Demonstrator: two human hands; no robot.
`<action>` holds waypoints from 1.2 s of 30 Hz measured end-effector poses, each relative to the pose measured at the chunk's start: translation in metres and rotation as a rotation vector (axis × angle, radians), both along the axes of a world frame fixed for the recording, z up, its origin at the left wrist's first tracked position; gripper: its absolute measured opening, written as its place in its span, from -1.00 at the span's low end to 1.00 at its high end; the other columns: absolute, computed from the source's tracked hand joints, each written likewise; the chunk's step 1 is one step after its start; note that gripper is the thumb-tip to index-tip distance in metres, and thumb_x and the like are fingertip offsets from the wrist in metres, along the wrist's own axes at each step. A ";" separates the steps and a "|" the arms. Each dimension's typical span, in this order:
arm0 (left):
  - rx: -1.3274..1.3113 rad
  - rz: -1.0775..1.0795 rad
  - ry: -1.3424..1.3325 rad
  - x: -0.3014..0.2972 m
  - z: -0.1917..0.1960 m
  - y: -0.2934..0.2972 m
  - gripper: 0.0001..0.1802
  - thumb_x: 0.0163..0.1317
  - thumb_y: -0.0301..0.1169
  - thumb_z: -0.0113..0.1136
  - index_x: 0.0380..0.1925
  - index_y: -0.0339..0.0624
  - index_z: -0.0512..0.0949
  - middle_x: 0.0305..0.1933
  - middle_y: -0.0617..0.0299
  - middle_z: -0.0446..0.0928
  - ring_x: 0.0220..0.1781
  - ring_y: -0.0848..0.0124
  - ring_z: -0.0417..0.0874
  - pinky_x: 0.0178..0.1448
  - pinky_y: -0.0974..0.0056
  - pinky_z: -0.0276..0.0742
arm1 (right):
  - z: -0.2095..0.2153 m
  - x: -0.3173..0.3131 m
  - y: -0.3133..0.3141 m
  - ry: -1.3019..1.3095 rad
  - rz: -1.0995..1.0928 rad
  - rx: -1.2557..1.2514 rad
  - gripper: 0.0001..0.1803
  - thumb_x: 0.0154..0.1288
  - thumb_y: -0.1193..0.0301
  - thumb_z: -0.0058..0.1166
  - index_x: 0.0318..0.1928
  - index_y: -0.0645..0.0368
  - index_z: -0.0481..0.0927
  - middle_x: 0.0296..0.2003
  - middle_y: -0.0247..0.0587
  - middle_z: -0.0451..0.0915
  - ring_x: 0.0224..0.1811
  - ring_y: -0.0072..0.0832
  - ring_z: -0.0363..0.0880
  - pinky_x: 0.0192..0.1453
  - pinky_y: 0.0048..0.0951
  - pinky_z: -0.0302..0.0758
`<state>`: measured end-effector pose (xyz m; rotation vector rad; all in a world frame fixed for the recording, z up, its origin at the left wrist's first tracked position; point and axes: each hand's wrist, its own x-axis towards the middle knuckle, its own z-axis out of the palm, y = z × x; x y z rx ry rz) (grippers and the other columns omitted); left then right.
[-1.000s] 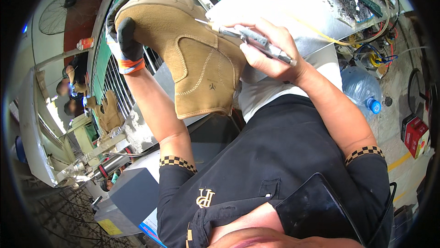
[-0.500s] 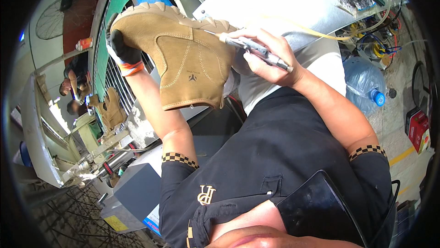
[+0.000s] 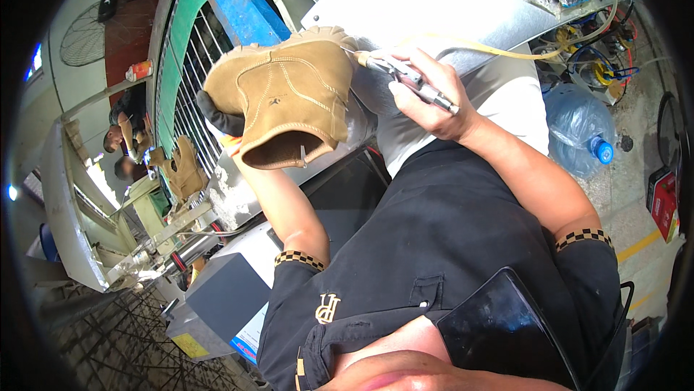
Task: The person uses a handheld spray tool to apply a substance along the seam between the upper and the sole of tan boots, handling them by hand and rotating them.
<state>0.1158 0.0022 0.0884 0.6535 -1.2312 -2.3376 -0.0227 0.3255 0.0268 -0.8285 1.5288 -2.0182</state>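
Note:
A tan suede ankle boot with a lugged sole hangs in front of me, its opening tilted toward me and its sole facing away. My left hand, in a dark-fingered glove with an orange cuff, grips it at the toe end; part of that hand is hidden behind the boot. My right hand is bare and closed around a slim metal hand tool with a thin needle tip. The tip lies at the heel edge, near where the sole meets the upper; whether it touches, I cannot tell.
A white metal work surface lies ahead, with a yellowish hose across it. To the right stand a large clear-blue water bottle and tangled wiring. Other tan boots rest beside a barred machine on the left; people work beyond.
My left hand has turned the boot and brought its toe away from view, so its opening now faces me more. The tool in my right hand has stayed nearly in place near the heel.

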 end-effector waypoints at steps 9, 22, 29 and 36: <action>-0.026 0.271 -0.201 0.066 -0.021 0.024 -0.25 0.35 0.12 -0.01 0.35 -0.19 0.31 0.41 0.05 0.34 0.44 0.07 0.30 0.50 -0.11 0.20 | 0.001 0.001 -0.026 0.018 -0.037 -0.064 -0.57 0.19 0.49 0.07 0.11 0.23 0.48 -0.57 -0.37 0.42 -0.55 -0.65 0.31 -0.43 -0.54 0.33; 0.007 0.185 -0.813 0.135 -0.001 0.148 -0.26 0.43 0.17 -0.12 0.39 -0.11 0.21 0.29 0.07 0.45 0.18 0.13 0.61 -0.08 0.10 0.76 | -0.006 0.010 -0.033 0.033 -0.003 0.000 -0.54 0.22 0.51 0.03 0.17 0.23 0.46 -0.61 -0.29 0.49 -0.61 -0.63 0.37 -0.46 -0.50 0.34; 0.194 0.068 -0.680 0.129 -0.005 0.174 -0.19 0.40 0.22 -0.14 0.41 -0.16 0.17 0.30 -0.02 0.44 0.19 0.07 0.59 -0.10 0.15 0.78 | -0.010 0.013 -0.030 0.031 -0.017 -0.026 -0.52 0.21 0.52 0.02 0.18 0.26 0.44 -0.58 -0.26 0.51 -0.58 -0.63 0.40 -0.43 -0.51 0.36; 0.358 0.064 -0.582 0.115 -0.009 0.186 -0.20 0.38 0.24 -0.12 0.41 -0.09 0.19 0.32 -0.03 0.38 0.15 -0.10 0.58 -0.05 0.11 0.78 | -0.006 0.025 -0.019 0.002 0.063 0.014 -0.50 0.21 0.50 0.02 0.20 0.27 0.42 -0.57 -0.26 0.54 -0.55 -0.63 0.45 -0.40 -0.53 0.40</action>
